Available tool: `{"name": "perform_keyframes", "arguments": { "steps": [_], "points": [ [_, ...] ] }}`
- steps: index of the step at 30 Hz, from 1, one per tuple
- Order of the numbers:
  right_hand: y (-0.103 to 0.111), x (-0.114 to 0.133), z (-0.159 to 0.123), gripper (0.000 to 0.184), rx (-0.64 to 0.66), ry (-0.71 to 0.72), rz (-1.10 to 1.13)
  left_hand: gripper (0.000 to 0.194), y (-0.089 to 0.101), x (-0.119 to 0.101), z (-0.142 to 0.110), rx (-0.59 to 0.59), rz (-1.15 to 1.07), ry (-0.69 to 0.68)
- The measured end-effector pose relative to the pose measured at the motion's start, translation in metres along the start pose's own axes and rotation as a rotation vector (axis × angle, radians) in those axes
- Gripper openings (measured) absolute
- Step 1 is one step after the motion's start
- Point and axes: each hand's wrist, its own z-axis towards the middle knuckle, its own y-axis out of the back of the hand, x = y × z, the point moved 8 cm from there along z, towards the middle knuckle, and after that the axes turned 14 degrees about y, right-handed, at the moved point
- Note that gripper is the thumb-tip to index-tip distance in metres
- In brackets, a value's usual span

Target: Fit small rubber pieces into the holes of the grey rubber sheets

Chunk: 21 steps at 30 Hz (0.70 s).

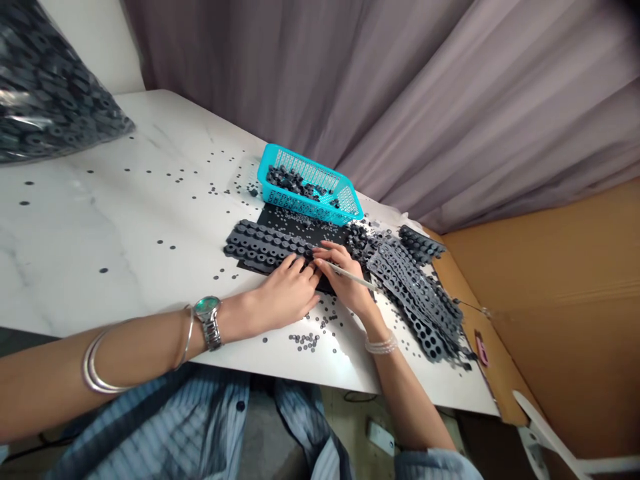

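A black rubber sheet (260, 241) studded with rows of round rings lies on a black mat (300, 223) in the middle of the white table (125, 200). My left hand (287, 290) rests on the sheet's near edge with the fingers pressed down on it. My right hand (345, 277) is closed around a thin pale stick (356, 279), its fingertips touching the sheet's right end. The two hands meet there.
A turquoise basket (313, 187) holding black rings stands behind the mat. A pile of punched-out black rubber sheets (417, 293) lies to the right. Small black discs (305, 341) are scattered over the table. A plastic bag of black parts (45, 93) sits far left. Brown cardboard (560, 287) stands at right.
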Motion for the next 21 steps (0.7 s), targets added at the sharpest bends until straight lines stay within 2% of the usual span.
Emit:
{"name": "perform_keyframes", "arguments": {
  "steps": [5, 16, 18, 21],
  "points": [
    [-0.005, -0.001, 0.000, 0.014, 0.032, 0.016, -0.081, 0.048, -0.001, 0.000, 0.000, 0.000, 0.010, -0.003],
    [-0.020, 0.011, 0.005, 0.023, 0.136, 0.201, -0.247, 0.044, 0.002, -0.001, 0.001, 0.062, -0.022, -0.005],
    [-0.013, 0.015, 0.007, 0.022, 0.074, 0.201, -0.255, 0.046, 0.004, -0.001, 0.001, 0.082, -0.037, 0.003],
    [0.021, 0.015, 0.005, 0.020, -0.173, 0.125, -0.309, 0.050, 0.006, 0.000, 0.001, 0.096, -0.055, 0.006]
  ]
}}
